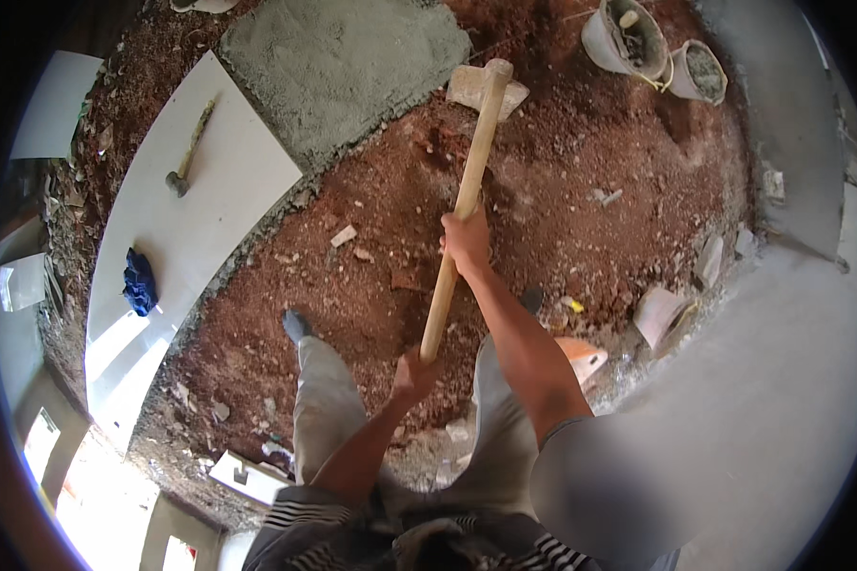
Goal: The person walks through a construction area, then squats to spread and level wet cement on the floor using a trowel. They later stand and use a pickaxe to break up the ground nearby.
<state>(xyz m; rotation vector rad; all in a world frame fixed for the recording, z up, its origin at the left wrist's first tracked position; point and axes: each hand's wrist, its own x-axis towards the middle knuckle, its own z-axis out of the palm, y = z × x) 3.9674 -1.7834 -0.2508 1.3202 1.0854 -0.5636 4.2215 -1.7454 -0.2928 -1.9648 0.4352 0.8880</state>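
Both my hands grip the pale wooden handle of a hoe (pixel 482 143), held slantwise in front of me. My left hand (pixel 413 377) is wrapped round the handle's near end. Farther up, near its middle, my right hand (pixel 467 240) is closed on it. The hoe's broad, dirt-caked head lies over the reddish soil (pixel 390 228), just right of a patch of wet grey mortar (pixel 343 67). Whether the blade touches the soil, I cannot tell.
White tiles (pixel 229 133) lie at the left of the mortar, bearing a mallet (pixel 190 152) and a crumpled blue cloth (pixel 139 282). Two buckets (pixel 595 43) stand at the far right. Near my right leg are an orange object (pixel 581 358) and a tipped pale container (pixel 659 316).
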